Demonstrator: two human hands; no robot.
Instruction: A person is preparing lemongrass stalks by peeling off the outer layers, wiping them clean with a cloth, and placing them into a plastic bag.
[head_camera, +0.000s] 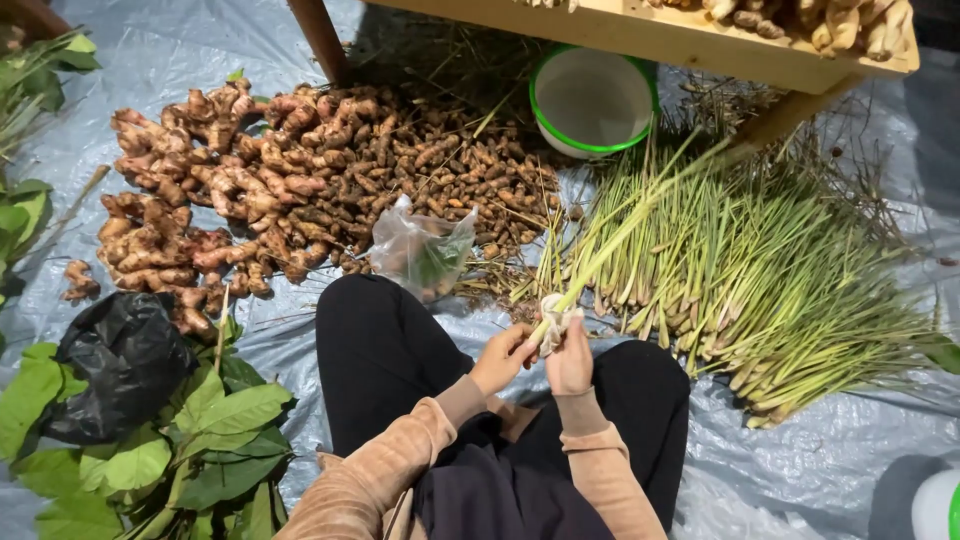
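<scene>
Head view, left hand (503, 357), right hand (569, 358) gripping lemongrass stalk (620, 238), turmeric pile (430, 170) beyond

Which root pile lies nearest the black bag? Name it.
The ginger pile, pale, knobbly and pinkish, on the left; the small orange-brown roots lie farther from the bag.

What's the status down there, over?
Both hands, left and right, grip one lemongrass stalk at its base. Lemongrass pile alongside. Nothing in the way.
</scene>
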